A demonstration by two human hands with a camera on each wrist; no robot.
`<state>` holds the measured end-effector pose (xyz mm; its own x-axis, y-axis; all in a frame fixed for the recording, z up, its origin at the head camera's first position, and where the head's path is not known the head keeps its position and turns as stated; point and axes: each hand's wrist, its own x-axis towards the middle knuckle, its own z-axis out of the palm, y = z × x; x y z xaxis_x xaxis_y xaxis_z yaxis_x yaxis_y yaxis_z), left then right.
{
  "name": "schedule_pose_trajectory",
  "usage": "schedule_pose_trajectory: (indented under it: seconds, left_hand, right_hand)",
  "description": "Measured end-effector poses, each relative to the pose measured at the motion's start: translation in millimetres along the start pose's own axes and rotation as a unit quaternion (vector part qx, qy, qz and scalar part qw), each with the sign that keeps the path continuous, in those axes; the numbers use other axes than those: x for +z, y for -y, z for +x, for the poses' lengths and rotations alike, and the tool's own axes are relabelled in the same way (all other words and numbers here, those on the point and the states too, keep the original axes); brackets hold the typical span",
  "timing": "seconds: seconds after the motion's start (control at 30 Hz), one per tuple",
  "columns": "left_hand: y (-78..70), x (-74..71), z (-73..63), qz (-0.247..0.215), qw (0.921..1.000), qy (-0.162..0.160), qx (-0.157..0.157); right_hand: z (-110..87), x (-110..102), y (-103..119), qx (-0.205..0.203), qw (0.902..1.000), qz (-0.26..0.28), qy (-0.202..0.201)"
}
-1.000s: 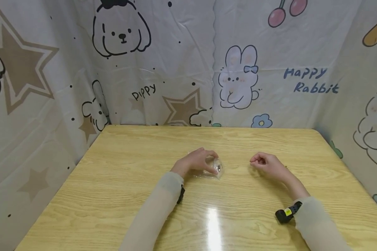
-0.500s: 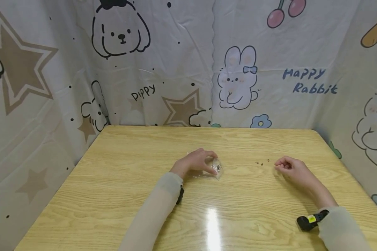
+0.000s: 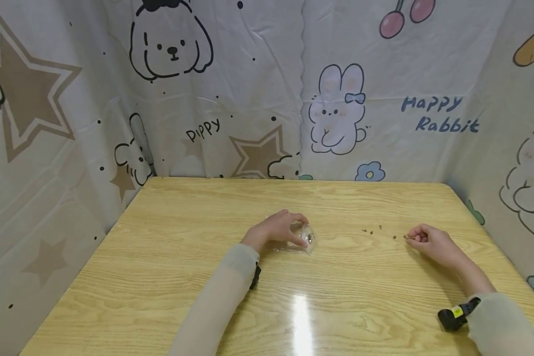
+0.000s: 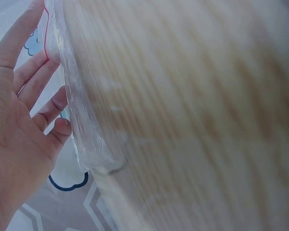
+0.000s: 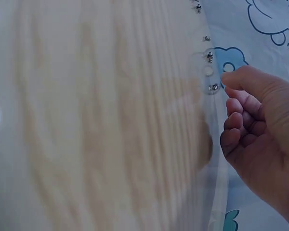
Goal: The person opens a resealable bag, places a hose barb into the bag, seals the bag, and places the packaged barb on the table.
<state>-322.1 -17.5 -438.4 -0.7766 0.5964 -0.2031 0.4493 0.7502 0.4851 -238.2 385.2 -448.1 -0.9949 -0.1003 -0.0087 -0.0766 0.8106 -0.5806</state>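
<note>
My left hand point(image 3: 278, 227) holds a clear plastic zip bag point(image 3: 310, 243) near the middle of the table, thumb and forefinger spread at its mouth. Small shiny metal pieces point(image 3: 310, 238) show at that end. In the left wrist view the bag point(image 4: 89, 130) has a red zip line beside the fingers. To the right, the thumb and forefinger of my right hand point(image 3: 436, 243) pinch at a tiny metal piece point(image 3: 405, 237) low over the tabletop. Its exact kind is too small to tell. The right wrist view shows this piece point(image 5: 214, 87) by the fingertips.
Several more tiny metal pieces point(image 3: 371, 233) lie scattered between the two hands. The wooden table point(image 3: 196, 212) runs back to a printed cloth point(image 3: 258, 99) that hangs behind it and at both sides. Light glares on the table's near part.
My right hand has moved to the right, past the scattered pieces, to the rightmost tiny metal piece. The left hand has kept its place on the zip bag.
</note>
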Motion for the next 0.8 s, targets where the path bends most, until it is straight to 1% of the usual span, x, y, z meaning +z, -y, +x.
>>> schedule_pose_trajectory:
  seconds: [0.13, 0.37, 0.57, 0.8]
  left_hand:
    - [0.0, -0.2, -0.3, 0.001, 1.0000, 0.002, 0.001]
    - [1.1, -0.5, 0.8, 0.001, 1.0000, 0.003, 0.007]
    - [0.1, -1.7, -0.3, -0.005, 1.0000, 0.006, 0.005]
    - [-0.5, -2.2, -1.2, 0.000, 1.0000, 0.007, 0.001]
  right_hand:
    - [2.5, -1.5, -3.1, 0.004, 0.9998, -0.015, 0.013]
    - [11.9, -1.9, -3.5, 0.001, 0.9988, -0.045, 0.020]
    - [17.3, -2.5, -1.0, 0.002, 0.9983, -0.051, 0.027]
    - [19.3, -1.6, -1.3, -0.001, 0.9978, -0.058, 0.033]
